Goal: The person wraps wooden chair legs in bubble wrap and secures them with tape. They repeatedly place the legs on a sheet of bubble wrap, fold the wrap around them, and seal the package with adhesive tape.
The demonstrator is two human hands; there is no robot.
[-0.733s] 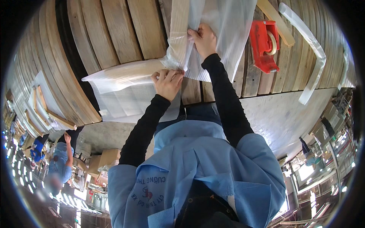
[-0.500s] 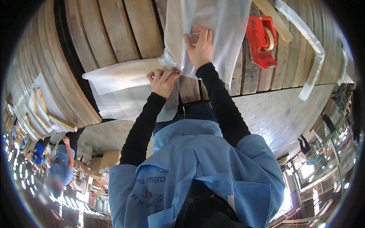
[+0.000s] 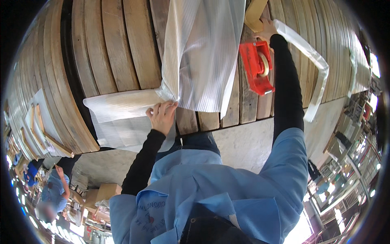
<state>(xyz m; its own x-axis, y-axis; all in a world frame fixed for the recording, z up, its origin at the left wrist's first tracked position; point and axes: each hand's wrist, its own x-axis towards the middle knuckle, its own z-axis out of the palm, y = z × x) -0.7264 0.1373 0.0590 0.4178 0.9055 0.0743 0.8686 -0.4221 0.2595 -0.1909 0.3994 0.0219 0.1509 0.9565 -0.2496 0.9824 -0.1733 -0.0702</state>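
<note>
My left hand (image 3: 162, 117) has its curled fingers pressed on the gathered corner of a translucent white foam sheet (image 3: 211, 69). Wrapped at this corner is a pale frame-like piece (image 3: 126, 105); one arm lies to the left, the other runs away from me, and most of it is hidden under the sheet. Farther off to the right, my right hand (image 3: 266, 30) is stretched out with thumb and fingers apart. It lies at the far end of a red tape dispenser (image 3: 256, 69) and beside a bare wooden piece (image 3: 254, 18); contact with either is unclear.
The slatted wooden table (image 3: 122, 49) has a dark gap on the left. At right lies a long foam-wrapped strip (image 3: 310, 61). More wooden pieces (image 3: 44, 126) rest on a white sheet at far left. Another person (image 3: 55, 189) stands beyond, near cardboard boxes (image 3: 107, 191).
My right hand has left the foam sheet and moved right to the far end of the tape dispenser. My left hand stays at the gathered corner. The whole view has shifted.
</note>
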